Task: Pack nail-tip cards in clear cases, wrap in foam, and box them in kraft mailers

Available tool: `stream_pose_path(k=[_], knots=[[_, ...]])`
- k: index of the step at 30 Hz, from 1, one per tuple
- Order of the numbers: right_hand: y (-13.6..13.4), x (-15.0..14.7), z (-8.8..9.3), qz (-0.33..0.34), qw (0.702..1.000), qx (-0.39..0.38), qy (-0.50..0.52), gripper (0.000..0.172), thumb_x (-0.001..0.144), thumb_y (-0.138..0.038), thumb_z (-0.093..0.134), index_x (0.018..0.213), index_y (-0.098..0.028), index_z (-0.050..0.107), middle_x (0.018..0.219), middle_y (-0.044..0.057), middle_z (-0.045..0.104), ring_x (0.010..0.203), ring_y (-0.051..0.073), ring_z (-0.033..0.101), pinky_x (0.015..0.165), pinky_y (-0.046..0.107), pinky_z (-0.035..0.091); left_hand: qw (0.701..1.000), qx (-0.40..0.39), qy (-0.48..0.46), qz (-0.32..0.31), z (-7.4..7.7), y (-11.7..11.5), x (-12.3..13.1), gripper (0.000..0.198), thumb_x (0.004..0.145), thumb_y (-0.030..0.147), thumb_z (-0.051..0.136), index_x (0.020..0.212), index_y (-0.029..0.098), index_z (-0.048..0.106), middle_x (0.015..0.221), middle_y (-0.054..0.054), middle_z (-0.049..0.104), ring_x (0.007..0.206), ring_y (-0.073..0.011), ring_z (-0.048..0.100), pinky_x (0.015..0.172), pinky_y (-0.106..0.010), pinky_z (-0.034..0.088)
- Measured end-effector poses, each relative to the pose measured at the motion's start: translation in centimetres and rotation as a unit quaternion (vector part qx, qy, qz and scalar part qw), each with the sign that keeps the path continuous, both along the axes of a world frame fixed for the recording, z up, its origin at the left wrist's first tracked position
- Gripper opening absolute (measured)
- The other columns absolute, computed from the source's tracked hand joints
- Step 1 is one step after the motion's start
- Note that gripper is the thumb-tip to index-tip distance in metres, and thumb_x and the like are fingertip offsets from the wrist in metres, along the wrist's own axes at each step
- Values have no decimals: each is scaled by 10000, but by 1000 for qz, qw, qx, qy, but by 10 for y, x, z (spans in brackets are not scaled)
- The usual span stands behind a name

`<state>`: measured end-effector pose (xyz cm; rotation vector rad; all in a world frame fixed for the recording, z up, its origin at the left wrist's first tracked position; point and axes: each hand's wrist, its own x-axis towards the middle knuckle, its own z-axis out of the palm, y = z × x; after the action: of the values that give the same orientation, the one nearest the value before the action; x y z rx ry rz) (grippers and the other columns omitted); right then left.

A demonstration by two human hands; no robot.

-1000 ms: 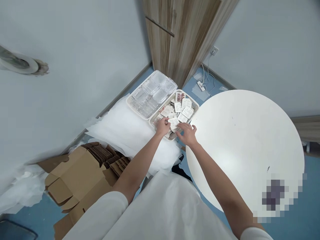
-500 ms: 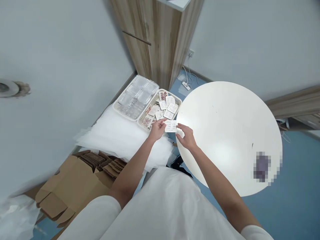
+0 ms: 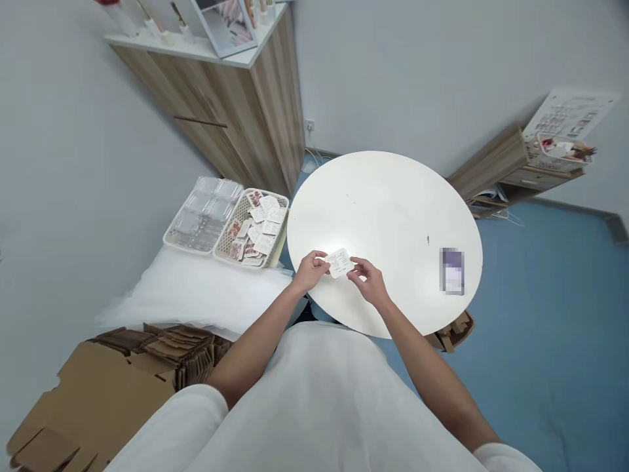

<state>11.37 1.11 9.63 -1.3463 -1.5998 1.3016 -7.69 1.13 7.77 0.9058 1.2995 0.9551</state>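
Observation:
A small white card with printed text is held flat above the near left edge of the round white table. My left hand pinches its left edge between thumb and fingers. On the opposite side, my right hand grips the card's right edge with thumb and fingertips. To the left of the table, a white plastic basket holds several similar cards, some lying with reddish patterns facing up. The print is too small to read.
Beside the basket stands a tray of clear plastic boxes. White sheeting lies below them, with flattened cardboard boxes nearer me. A blurred-out purple item rests on the table's right side. A wooden cabinet stands behind.
My view has swung to the right. The card has moved from beside the basket to over the table and is now turned at an angle. My right fingers have closed on its right edge.

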Motion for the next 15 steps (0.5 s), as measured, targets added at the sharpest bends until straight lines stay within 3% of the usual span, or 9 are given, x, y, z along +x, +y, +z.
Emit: stream_pose_path(k=[5, 9, 11, 15], knots=[[-5, 45, -2, -53, 993, -79, 76, 340, 744, -399, 540, 1023, -209, 582, 706, -13, 532, 619, 125, 558, 654, 330, 482, 996, 13, 57, -72, 10, -18, 47, 345, 658, 327, 660, 927, 174, 507, 743, -6, 589, 666, -116, 581, 653, -261, 440], [0, 70, -3, 10, 992, -100, 80, 326, 773, -392, 492, 1023, -209, 597, 839, 32, 590, 734, 142, 545, 661, 315, 460, 986, 73, 121, -90, 20, -20, 58, 523, 640, 349, 682, 1111, 219, 493, 923, -34, 573, 733, -111, 574, 675, -258, 445], [4, 77, -3, 49, 991, -104, 72, 332, 782, -378, 478, 1051, -219, 590, 903, 42, 594, 775, 148, 542, 677, 315, 454, 980, 85, 137, -114, 24, -17, 59, 444, 691, 357, 633, 1100, 223, 526, 892, -28, 585, 734, -114, 574, 681, -259, 444], [9, 77, -2, 93, 991, -87, 32, 363, 775, -356, 491, 1108, -231, 561, 773, 10, 563, 712, 136, 523, 661, 309, 442, 976, 75, 139, -149, 22, -13, 60, 233, 745, 340, 559, 910, 184, 614, 765, -18, 606, 670, -114, 567, 651, -260, 444]])
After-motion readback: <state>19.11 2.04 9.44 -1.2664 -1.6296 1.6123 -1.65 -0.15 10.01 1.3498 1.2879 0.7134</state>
